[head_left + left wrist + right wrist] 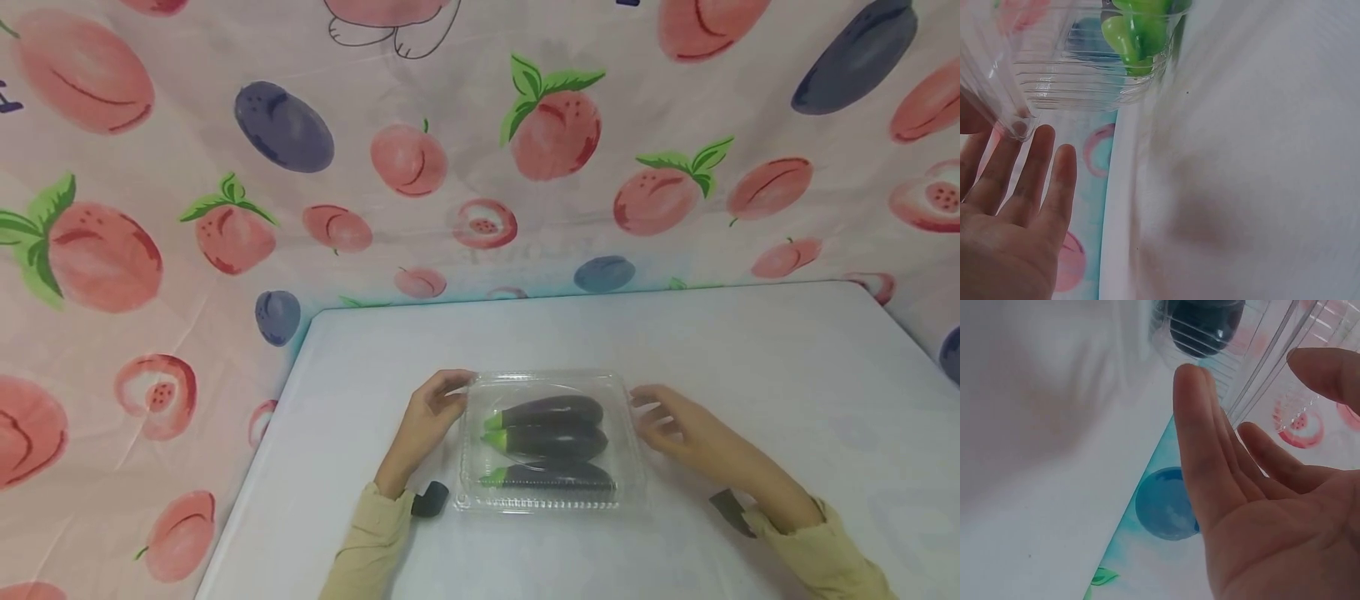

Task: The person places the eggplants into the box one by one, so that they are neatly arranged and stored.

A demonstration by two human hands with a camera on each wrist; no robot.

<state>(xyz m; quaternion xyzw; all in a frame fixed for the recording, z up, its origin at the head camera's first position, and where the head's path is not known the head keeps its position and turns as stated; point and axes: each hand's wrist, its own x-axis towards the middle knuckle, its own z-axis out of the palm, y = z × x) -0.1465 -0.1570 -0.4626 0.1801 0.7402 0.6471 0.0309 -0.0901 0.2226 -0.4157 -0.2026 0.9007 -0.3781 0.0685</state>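
Note:
A clear plastic clamshell box (628, 492) sits on the white table, its lid over the contents. Inside lie three dark purple eggplants (551, 442) side by side, green stem ends toward the left. My left hand (423, 425) is at the box's upper left corner; in the left wrist view its fingers (1060, 181) extend fairly straight, fingertips right at the plastic corner. At the box's right side is my right hand (690, 433), fingers loosely bent. The right wrist view shows its fingers (1192, 425) extended and the thumb apart from them, near the ribbed plastic wall.
The white tabletop (750, 358) stretches around the box. Behind it and on the left hangs a pink cloth (202, 108) printed with peaches and blue fruit. Small black devices, one at the left wrist (431, 500) and one at the right wrist (733, 512), stick out inward.

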